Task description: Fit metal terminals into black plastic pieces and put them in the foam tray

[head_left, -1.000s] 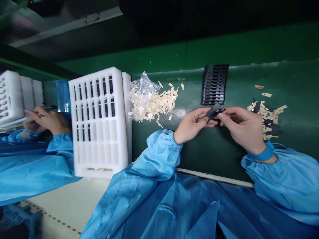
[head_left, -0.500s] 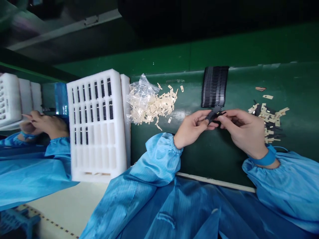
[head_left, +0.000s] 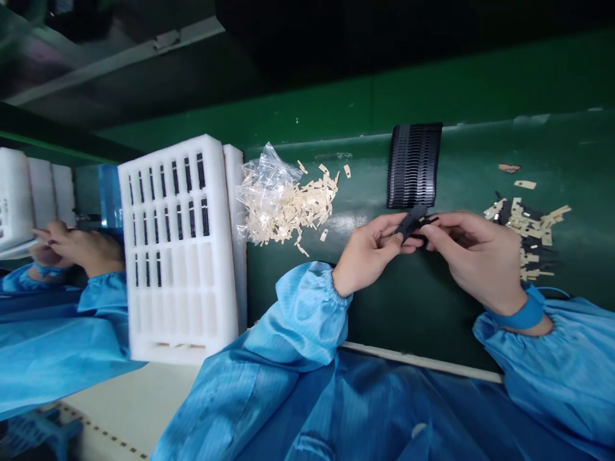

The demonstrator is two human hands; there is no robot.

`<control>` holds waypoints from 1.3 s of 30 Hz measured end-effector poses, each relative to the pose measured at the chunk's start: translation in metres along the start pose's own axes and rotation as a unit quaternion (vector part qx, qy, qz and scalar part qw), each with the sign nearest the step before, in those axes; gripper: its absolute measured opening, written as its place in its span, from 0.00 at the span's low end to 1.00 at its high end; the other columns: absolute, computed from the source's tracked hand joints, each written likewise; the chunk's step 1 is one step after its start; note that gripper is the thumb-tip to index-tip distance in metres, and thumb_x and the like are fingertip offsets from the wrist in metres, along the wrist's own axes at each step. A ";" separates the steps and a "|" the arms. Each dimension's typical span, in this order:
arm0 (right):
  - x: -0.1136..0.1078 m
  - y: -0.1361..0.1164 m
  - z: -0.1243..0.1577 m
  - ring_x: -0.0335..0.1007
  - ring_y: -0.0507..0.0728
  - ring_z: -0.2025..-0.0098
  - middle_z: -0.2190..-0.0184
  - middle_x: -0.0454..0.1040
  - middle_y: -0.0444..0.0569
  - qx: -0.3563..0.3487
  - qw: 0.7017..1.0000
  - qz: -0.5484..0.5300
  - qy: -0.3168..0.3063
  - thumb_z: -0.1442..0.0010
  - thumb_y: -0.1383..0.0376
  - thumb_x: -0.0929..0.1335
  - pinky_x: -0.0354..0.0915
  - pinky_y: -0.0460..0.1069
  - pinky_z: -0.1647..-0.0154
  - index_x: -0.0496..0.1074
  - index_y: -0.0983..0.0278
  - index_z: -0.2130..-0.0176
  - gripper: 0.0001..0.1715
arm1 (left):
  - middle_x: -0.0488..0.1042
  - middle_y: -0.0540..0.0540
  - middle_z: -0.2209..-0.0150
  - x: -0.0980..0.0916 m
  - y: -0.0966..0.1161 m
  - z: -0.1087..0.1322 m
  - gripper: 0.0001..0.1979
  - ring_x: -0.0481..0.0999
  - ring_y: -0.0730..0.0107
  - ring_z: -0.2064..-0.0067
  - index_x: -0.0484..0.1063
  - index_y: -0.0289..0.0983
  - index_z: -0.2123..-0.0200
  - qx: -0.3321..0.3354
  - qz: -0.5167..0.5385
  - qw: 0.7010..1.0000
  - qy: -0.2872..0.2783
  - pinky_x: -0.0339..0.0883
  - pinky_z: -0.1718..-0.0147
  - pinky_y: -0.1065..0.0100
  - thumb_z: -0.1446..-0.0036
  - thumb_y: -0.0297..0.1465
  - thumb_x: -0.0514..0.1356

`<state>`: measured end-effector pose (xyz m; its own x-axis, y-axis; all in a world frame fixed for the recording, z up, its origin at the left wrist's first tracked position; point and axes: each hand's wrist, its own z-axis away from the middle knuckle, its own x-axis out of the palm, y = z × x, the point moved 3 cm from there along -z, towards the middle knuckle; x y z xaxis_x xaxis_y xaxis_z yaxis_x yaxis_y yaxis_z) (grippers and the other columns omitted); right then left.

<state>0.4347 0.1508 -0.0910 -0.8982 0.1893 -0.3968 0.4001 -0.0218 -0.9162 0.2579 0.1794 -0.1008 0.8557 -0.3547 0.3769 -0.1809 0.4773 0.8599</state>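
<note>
Between the two hands, a black part (head_left: pixel 410 223) sits pinched, held up off the tabletop (head_left: pixel 408 307). The left hand (head_left: pixel 369 256) and right hand (head_left: pixel 475 262) are both nearly closed, gripping it with their fingertips. Just beyond the hands lies a black stack (head_left: pixel 413 166). Right of the right hand is a heap of cream strips (head_left: pixel 526 234) mixed with black pieces. Left of the left hand, cream tabs (head_left: pixel 288 208) spill from a clear bag (head_left: pixel 264 176). Farther left stands a white foam tray (head_left: pixel 177 320) with black parts in its slots, then a co-worker's hand (head_left: pixel 79 246).
</note>
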 end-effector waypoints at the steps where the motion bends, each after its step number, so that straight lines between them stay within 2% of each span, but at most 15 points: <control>1: 0.000 0.000 0.000 0.77 0.54 0.69 0.65 0.82 0.46 0.001 1.000 0.002 0.001 0.37 0.57 0.75 0.74 0.50 0.67 0.82 0.58 0.60 0.08 | 0.80 0.38 0.46 0.000 0.000 0.000 0.22 0.85 0.60 0.51 0.72 0.35 0.44 0.001 0.001 1.000 -0.001 0.78 0.48 0.61 0.38 0.38 0.66; 5: 0.000 -0.001 0.000 0.77 0.54 0.69 0.65 0.82 0.45 0.001 1.000 0.008 0.000 0.37 0.58 0.75 0.74 0.50 0.66 0.82 0.58 0.60 0.07 | 0.81 0.38 0.47 0.001 0.001 0.001 0.21 0.85 0.63 0.52 0.72 0.35 0.44 0.004 0.003 1.000 -0.002 0.78 0.49 0.62 0.37 0.37 0.66; 16: -0.001 -0.003 0.000 0.77 0.54 0.71 0.67 0.81 0.44 0.001 1.000 0.010 0.000 0.37 0.59 0.75 0.74 0.50 0.66 0.82 0.57 0.60 0.06 | 0.80 0.37 0.45 0.000 0.002 0.002 0.22 0.85 0.61 0.51 0.72 0.34 0.43 -0.001 -0.012 1.000 0.007 0.78 0.48 0.61 0.37 0.38 0.66; 33: 0.000 -0.001 0.002 0.77 0.56 0.70 0.67 0.81 0.46 0.012 1.000 0.016 -0.021 0.36 0.57 0.74 0.75 0.52 0.67 0.80 0.59 0.59 0.09 | 0.80 0.36 0.45 0.003 0.002 0.002 0.23 0.85 0.59 0.51 0.72 0.34 0.44 -0.005 -0.008 1.000 0.010 0.78 0.47 0.58 0.37 0.40 0.66; 36: 0.000 -0.004 0.001 0.78 0.55 0.69 0.66 0.81 0.46 -0.002 0.999 0.025 -0.020 0.36 0.59 0.73 0.74 0.51 0.66 0.80 0.58 0.59 0.07 | 0.80 0.36 0.46 0.003 0.002 0.003 0.22 0.84 0.58 0.50 0.71 0.34 0.44 -0.003 -0.013 1.000 0.011 0.78 0.47 0.58 0.37 0.39 0.65; 39: 0.000 -0.012 0.001 0.77 0.55 0.67 0.64 0.81 0.46 -0.046 0.998 0.051 -0.012 0.36 0.62 0.73 0.74 0.52 0.65 0.79 0.57 0.60 0.03 | 0.81 0.37 0.48 0.004 0.002 0.003 0.22 0.85 0.60 0.52 0.71 0.34 0.46 0.001 -0.010 1.000 0.014 0.78 0.49 0.60 0.38 0.39 0.67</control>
<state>0.4297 0.1505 -0.0799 -0.8555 0.1665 -0.4903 0.5041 0.0513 -0.8621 0.2593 0.1762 -0.0965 0.8724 -0.3410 0.3504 -0.1648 0.4696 0.8673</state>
